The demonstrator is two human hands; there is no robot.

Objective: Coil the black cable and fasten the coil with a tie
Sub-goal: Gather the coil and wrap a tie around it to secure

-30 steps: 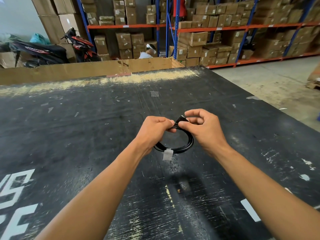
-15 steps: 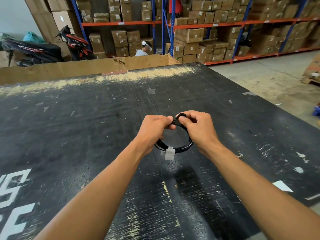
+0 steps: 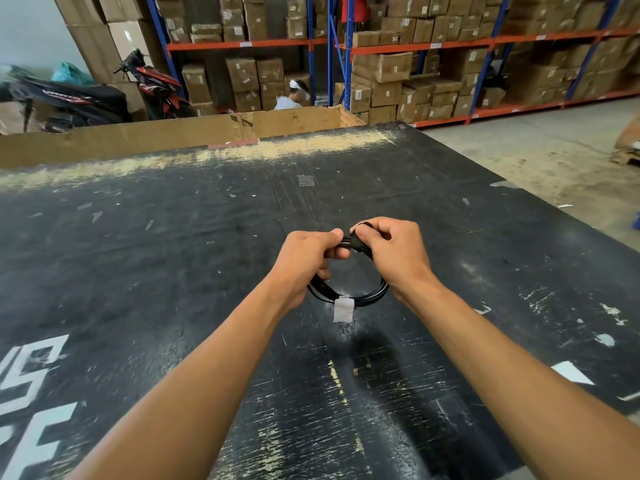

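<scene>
The coiled black cable (image 3: 349, 292) is held above the counter (image 3: 173, 271). At its 10 o'clock the left hand (image 3: 306, 259) is closed on the strands; at 12 o'clock the right hand (image 3: 393, 252) pinches the tie (image 3: 354, 244). Coiling appears complete; fastening seems unfinished.
</scene>
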